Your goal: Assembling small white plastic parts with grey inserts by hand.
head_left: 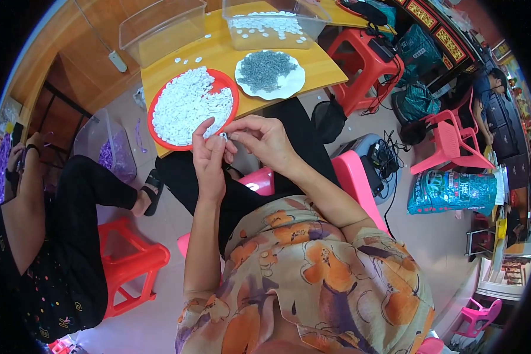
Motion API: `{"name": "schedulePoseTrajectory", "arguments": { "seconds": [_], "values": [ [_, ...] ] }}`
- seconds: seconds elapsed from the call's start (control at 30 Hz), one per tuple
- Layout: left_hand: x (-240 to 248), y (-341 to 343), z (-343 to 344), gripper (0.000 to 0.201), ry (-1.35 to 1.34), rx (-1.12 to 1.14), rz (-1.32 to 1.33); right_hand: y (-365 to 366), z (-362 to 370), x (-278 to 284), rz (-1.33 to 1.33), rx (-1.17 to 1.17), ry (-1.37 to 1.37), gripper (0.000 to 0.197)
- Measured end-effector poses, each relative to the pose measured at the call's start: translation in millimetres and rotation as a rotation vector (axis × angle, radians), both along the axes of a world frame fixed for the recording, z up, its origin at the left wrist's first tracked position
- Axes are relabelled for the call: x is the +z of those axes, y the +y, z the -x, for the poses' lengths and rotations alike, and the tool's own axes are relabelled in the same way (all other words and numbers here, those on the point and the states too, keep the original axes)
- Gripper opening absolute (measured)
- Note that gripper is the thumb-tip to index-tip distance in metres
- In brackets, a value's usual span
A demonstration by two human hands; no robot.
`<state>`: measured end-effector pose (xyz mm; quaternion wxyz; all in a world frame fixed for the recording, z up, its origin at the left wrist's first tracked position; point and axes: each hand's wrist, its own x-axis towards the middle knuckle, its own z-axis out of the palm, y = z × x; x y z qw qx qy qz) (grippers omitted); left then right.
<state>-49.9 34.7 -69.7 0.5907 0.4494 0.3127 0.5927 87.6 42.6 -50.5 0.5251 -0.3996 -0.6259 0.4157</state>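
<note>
My left hand [211, 162] and my right hand [268, 140] meet above my lap, at the table's near edge. Between their fingertips is a small white plastic piece [223, 135] with a dark spot, too small to make out fully. The left thumb and fingers pinch it. My right thumb and forefinger are closed at its right side; whether they hold a separate part is hidden. Just beyond, a round red tray [237, 104] carries a heap of small white plastic pieces [186, 106]. To its right, a white scalloped plate [289, 87] bears many thin grey metal pins [265, 68].
Two clear plastic bins, one [159, 35] at the back left and one [277, 40] holding white pieces, stand on the yellow table [327, 74]. At left a person [59, 218] sits near a bin of purple strips [113, 156]. Red stools [360, 65] and teal sacks [454, 192] stand right.
</note>
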Motion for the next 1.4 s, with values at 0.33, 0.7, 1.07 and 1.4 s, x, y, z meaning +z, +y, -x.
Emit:
{"name": "schedulePoseTrajectory", "arguments": {
  "seconds": [0.33,0.7,1.07,1.4],
  "values": [
    [-1.6,0.2,0.6,0.04,0.025,0.018,-0.047,-5.9,0.4,14.2,0.163,0.094,0.128,0.018],
    [-1.6,-0.2,0.4,0.04,-0.025,0.016,-0.05,-1.8,3.5,8.0,0.326,0.129,0.369,0.02],
    [-1.4,-0.9,0.8,0.039,-0.012,0.017,-0.053,-1.7,3.6,6.5,0.33,0.138,0.367,0.02],
    [-1.6,-0.5,-0.2,0.038,-0.022,0.023,-0.044,-1.5,1.8,8.7,0.387,0.153,0.401,0.02]
  ]
}}
